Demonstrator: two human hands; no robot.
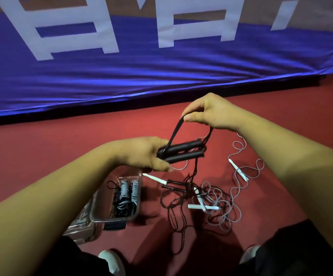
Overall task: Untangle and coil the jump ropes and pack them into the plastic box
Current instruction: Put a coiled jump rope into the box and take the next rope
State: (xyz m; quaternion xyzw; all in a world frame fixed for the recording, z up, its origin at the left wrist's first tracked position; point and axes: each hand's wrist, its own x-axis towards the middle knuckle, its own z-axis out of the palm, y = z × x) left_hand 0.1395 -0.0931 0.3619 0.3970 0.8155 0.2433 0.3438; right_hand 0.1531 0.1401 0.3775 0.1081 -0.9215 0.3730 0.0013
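My left hand grips the two black handles of a black jump rope, held side by side. My right hand, higher and to the right, pinches several loops of that rope's black cord, pulled taut up from the handles. A strand of the cord hangs down to a tangled pile of black and grey ropes with white handles on the red floor. The clear plastic box stands open below my left hand, with coiled black and grey ropes inside.
A grey rope with a white handle snakes across the floor to the right. The box's clear lid lies by my left knee. A blue banner covers the floor ahead. My white shoes are at the bottom.
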